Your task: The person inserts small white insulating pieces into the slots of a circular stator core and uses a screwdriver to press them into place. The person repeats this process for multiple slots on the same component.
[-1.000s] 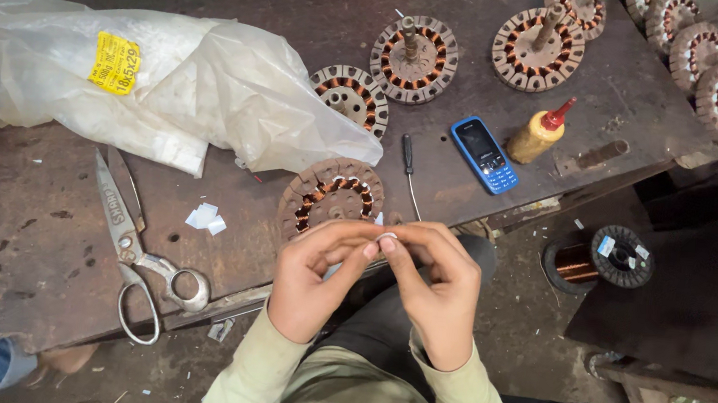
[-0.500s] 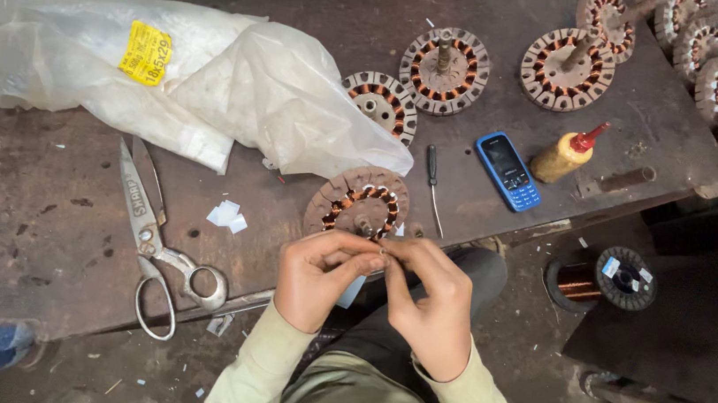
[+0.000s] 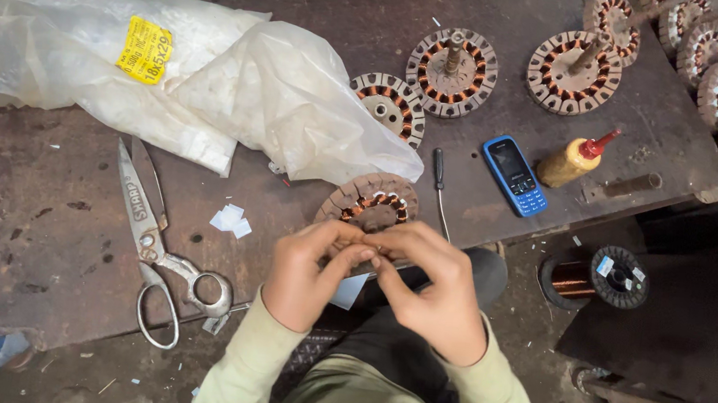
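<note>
a: a dark, worn metal workbench (image 3: pixel 60 250) is seen from above, with a grimy floor below its near edge.

b: at that near edge a round stator (image 3: pixel 368 204) wound with copper coils is laid flat. the left hand (image 3: pixel 309 274) and the right hand (image 3: pixel 431 291) are brought together just in front of it, fingertips touching each other.

a: how are the fingers set?

b: they are pinched together on a small white slip (image 3: pixel 350 289), part of which is seen hanging below the thumbs. whether the stator itself is touched cannot be told.

a: and around it?

b: large scissors (image 3: pixel 160 247) are laid to the left, with white paper scraps (image 3: pixel 230 219) between them and the stator. a crumpled plastic bag (image 3: pixel 168 75) is spread behind. a screwdriver (image 3: pixel 440 188), a blue phone (image 3: pixel 515 174) and a yellow bottle (image 3: pixel 572 159) are placed to the right. more stators (image 3: pixel 453 71) are set along the far side. a copper wire spool (image 3: pixel 596 276) is seen below the bench.
</note>
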